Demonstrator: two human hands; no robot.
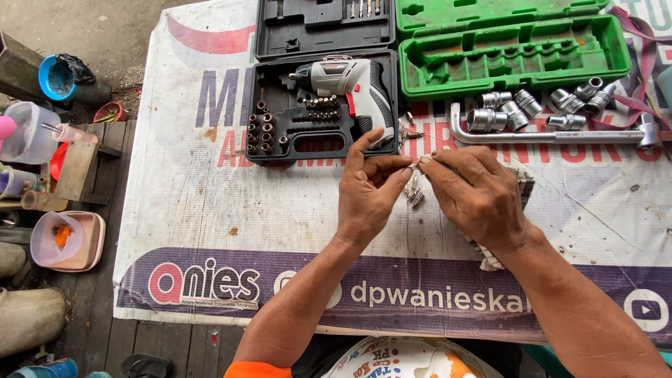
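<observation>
**Small steel bits worked between two bare hands**

We see a cluster of short, slim silver metal driver bits [414, 190] over the middle of the table, right between the fingertips of both hands; more of them lie just beneath, by a checked cloth [521, 183]. The left hand [367, 192] pinches shut on one end, thumb against forefinger, and the right hand [476, 196] closes on the other. We judge the bits light, rigid and smooth, easy to drop, best held by the shank between two fingertips.

Just beyond the hands sits an open black plastic tool case [318, 115] holding a grey and red cordless screwdriver [350, 87] with rows of dark bits and sockets. Beside it, an open green plastic moulded case [504, 45] stands mostly bare. In front of it lie loose bright chrome sockets [532, 108] and a long L-shaped steel wrench handle [553, 135].

Everything rests on a white printed banner [210, 203] spread as a table cover, with large faded lettering across its middle and a purple band with white writing along the near edge. At the left, plastic tubs [66, 241] stand on wooden planks.
</observation>
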